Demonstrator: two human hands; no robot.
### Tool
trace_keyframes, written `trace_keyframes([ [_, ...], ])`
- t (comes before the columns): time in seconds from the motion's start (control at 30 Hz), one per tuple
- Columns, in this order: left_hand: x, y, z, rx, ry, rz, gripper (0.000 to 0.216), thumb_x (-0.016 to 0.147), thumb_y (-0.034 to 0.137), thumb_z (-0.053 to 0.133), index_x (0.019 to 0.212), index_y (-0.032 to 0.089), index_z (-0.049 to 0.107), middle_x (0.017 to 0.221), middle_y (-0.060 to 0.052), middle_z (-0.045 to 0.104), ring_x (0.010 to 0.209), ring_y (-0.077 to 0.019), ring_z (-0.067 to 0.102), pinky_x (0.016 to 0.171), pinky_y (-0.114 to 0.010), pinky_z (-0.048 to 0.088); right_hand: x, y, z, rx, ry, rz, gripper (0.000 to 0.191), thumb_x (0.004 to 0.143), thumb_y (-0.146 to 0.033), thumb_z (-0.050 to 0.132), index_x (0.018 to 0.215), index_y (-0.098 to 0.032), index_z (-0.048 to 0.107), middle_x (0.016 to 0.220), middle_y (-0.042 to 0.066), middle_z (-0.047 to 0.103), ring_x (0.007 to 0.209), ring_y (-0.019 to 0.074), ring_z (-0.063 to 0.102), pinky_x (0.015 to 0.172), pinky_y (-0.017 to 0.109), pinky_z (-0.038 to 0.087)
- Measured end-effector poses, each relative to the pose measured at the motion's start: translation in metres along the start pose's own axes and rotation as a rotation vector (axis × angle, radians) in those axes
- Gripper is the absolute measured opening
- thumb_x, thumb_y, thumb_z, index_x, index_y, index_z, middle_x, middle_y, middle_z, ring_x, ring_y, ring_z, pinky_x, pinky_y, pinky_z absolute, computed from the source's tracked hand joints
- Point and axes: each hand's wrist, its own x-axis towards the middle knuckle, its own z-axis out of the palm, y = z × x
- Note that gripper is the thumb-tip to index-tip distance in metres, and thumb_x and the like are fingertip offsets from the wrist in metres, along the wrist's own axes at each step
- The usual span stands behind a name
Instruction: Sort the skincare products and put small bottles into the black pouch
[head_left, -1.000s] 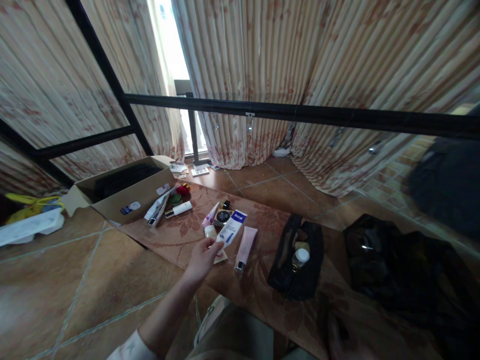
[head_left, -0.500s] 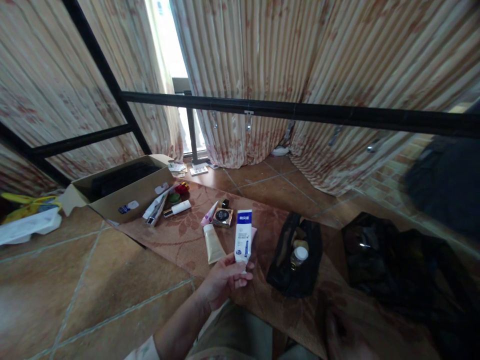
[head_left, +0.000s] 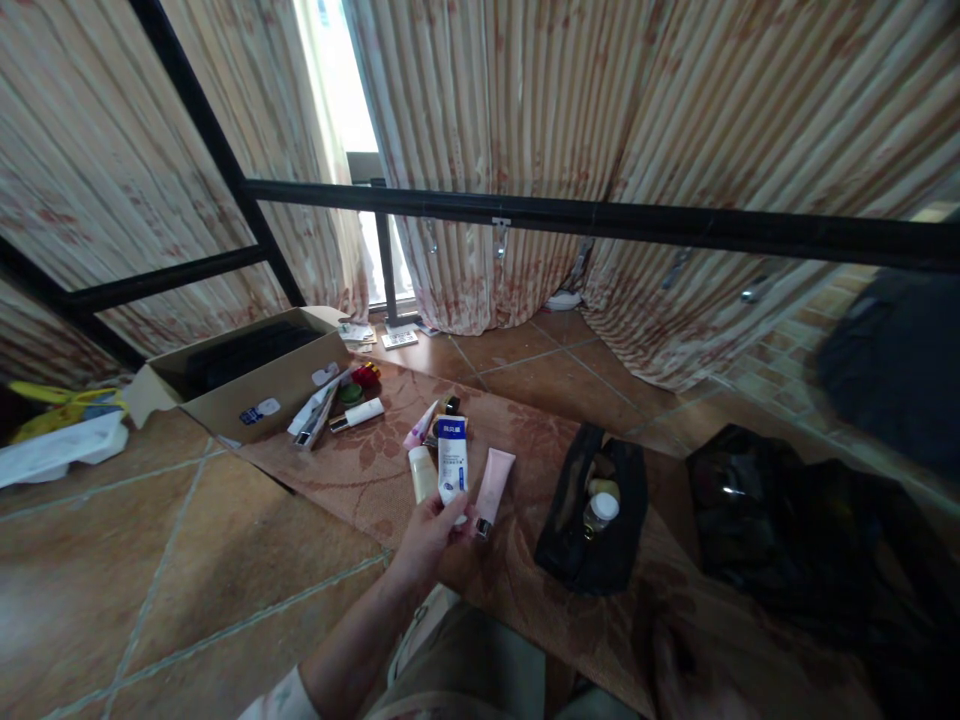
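Observation:
My left hand (head_left: 431, 535) pinches the capped end of a white and blue squeeze tube (head_left: 451, 455), held up over the brown patterned cloth (head_left: 360, 510). Behind that tube lies a beige tube (head_left: 422, 472), partly covered. A pink tube (head_left: 495, 485) with a shiny cap rests just right of my fingers. Further back are a small pink and white tube (head_left: 420, 425) and a dark-topped jar, mostly hidden. To the right stands an open black mesh pouch (head_left: 559, 545) holding a white-lidded jar (head_left: 602, 510). My right hand (head_left: 679, 655) is a dim shape in shadow at the lower right, its fingers unclear.
A cardboard box (head_left: 262, 390) with dark contents stands at the cloth's far left. Near it lie a white bottle (head_left: 358, 415), a green round item (head_left: 350, 393) and other small items. A black bag (head_left: 787, 520) sits at right. A black rail (head_left: 600, 215) crosses before the curtains.
My left hand has moved left with the white and blue tube. The pink tube now shows fully, while the beige tube and dark-topped jar are more covered.

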Motion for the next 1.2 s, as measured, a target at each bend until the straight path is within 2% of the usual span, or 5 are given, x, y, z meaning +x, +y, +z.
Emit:
trace_keyframes([
  [0.17, 0.007, 0.010, -0.002, 0.070, 0.033, 0.093, 0.053, 0.070, 0.051, 0.069, 0.106, 0.017, 0.052, 0.080, -0.003, 0.066, 0.056, -0.0109, 0.061, 0.054, -0.021, 0.046, 0.000, -0.003, 0.001, -0.035, 0.001, 0.013, 0.035, 0.081, -0.027, 0.043, 0.103, -0.023, 0.071, 0.077, 0.012, 0.070, 0.046, 0.0196, 0.056, 0.042, 0.029, 0.039],
  [0.33, 0.014, 0.003, -0.009, 0.263, 0.059, 0.045, 0.081, 0.073, 0.045, 0.067, 0.138, 0.018, 0.025, 0.072, 0.000, 0.066, 0.039, -0.0093, 0.051, 0.040, -0.020, 0.038, -0.001, -0.008, 0.005, -0.025, -0.005, 0.109, 0.037, 0.084, -0.032, 0.040, 0.104, -0.023, 0.070, 0.073, 0.011, 0.069, 0.043, 0.0199, 0.055, 0.041, 0.029, 0.038],
  [0.53, 0.008, -0.009, -0.008, 0.634, 0.044, 0.189, 0.047, 0.081, 0.037, 0.055, 0.122, 0.015, 0.049, 0.063, 0.001, 0.062, 0.050, -0.0128, 0.054, 0.047, -0.022, 0.040, -0.001, -0.010, 0.002, -0.001, -0.059, 0.145, 0.036, 0.084, -0.033, 0.043, 0.106, -0.024, 0.069, 0.075, 0.011, 0.070, 0.046, 0.0195, 0.057, 0.043, 0.028, 0.040],
  [0.8, -0.003, -0.019, 0.013, 1.276, -0.014, 0.424, 0.044, 0.080, 0.030, 0.055, 0.122, 0.020, 0.049, 0.114, -0.011, 0.058, 0.090, -0.0236, 0.061, 0.075, -0.031, 0.045, 0.002, -0.011, -0.007, 0.025, -0.019, 0.070, 0.036, 0.085, -0.031, 0.041, 0.101, -0.021, 0.071, 0.075, 0.012, 0.069, 0.045, 0.0208, 0.057, 0.043, 0.030, 0.041],
  [1.2, -0.010, -0.021, 0.011, 1.329, -0.072, 0.379, 0.032, 0.084, 0.023, 0.050, 0.116, 0.023, 0.050, 0.108, -0.007, 0.060, 0.093, -0.0223, 0.060, 0.079, -0.030, 0.043, 0.002, -0.014, -0.008, 0.055, 0.032, 0.051, 0.035, 0.084, -0.032, 0.040, 0.094, -0.022, 0.072, 0.071, 0.011, 0.068, 0.038, 0.0183, 0.051, 0.038, 0.029, 0.035],
])
